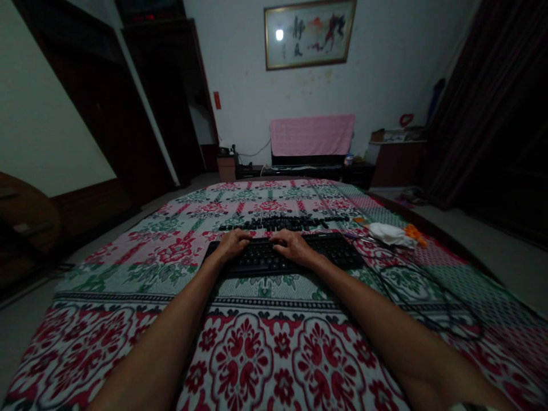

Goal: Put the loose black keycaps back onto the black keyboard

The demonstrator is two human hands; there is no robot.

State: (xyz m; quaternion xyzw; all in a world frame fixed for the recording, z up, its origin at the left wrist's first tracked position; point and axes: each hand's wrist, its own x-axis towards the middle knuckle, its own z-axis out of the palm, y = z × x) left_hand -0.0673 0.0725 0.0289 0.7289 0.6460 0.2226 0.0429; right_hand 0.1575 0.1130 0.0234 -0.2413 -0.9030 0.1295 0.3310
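Note:
A black keyboard [263,264] lies flat on a patterned bedspread in front of me. My left hand [233,244] grips its upper left part, fingers curled over the far edge and thumb pointing right. Over the middle of the upper key rows, my right hand [294,246] has thumb and fingers bent toward each other in a pinch. Whatever may be between those fingertips is too dark and small to make out. Just beyond the keyboard, many loose black keycaps [282,222] lie in a long, uneven band.
Right of the keyboard sit a crumpled white cloth [387,234] and an orange item [415,234]. A black cable [445,297] loops over the bedspread [282,354]. Past the bed's far edge, a pink cloth [312,136] covers a screen on a low stand.

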